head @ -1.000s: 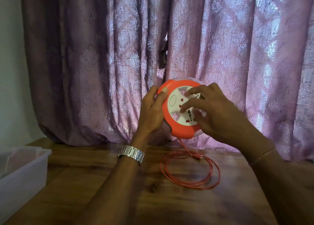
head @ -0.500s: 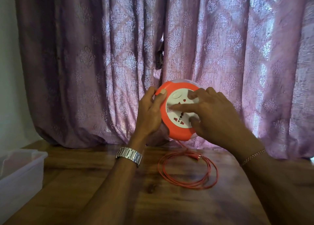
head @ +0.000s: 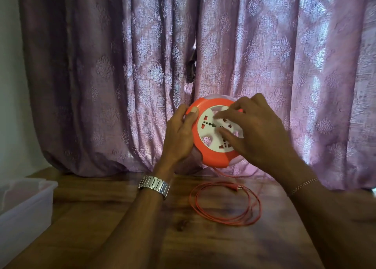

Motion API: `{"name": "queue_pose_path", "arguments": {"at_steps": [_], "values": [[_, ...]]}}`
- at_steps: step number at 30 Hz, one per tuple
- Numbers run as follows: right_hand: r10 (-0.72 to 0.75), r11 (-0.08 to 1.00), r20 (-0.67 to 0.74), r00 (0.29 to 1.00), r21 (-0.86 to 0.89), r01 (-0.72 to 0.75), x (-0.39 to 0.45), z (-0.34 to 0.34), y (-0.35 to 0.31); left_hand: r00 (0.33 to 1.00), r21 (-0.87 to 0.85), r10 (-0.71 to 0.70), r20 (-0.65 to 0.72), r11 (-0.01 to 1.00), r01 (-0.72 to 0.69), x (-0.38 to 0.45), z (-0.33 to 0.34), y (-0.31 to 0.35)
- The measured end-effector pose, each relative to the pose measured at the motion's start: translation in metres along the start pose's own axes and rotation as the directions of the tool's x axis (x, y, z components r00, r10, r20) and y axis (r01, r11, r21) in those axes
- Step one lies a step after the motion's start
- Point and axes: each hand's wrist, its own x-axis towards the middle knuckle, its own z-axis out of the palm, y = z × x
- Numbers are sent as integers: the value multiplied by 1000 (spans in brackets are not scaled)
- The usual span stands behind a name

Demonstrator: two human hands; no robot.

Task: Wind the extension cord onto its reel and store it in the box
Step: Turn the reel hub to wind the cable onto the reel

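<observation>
**Reel held above table, cord partly loose**

No legible brand, label or text on reel face; socket holes only.

Reel [head: 211,134], orange rim w/ white face, is held upright above the wooden table [head: 130,226], in front of a purple patterned curtain [head: 101,75]. Left hand [head: 179,134] grips the rim, thumb on front edge. Right hand [head: 254,132]: curled fingers on white face. Orange cord [head: 225,203] lies coiled on table below the reel. Translucent box [head: 24,205] at table's left edge, well apart.
</observation>
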Motion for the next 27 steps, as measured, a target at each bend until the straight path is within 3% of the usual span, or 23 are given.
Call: {"name": "queue_pose_path", "arguments": {"at_steps": [3,7,14,20,24,27], "values": [[-138,988,143,980,83,127,-1,-2,5,1000,0,-6,0,1000,6,2,-2,-2],[-150,989,281,948,35,145,-2,0,-2,1000,10,12,-10,1000,-11,2,-2,-3],[-155,974,209,966,-133,185,-1,2,-1,999,54,35,-1,998,-35,1,0,-4],[-1,984,202,979,-172,36,-5,2,2,998,77,58,6,995,-58,1,1,-5],[130,984,64,990,-133,-120,-4,7,1,999,66,52,3,996,-52,1,3,-4],[130,983,3,992,-131,-128,-2,8,-1,999,43,38,-10,998,-38,1,3,-2]]}}
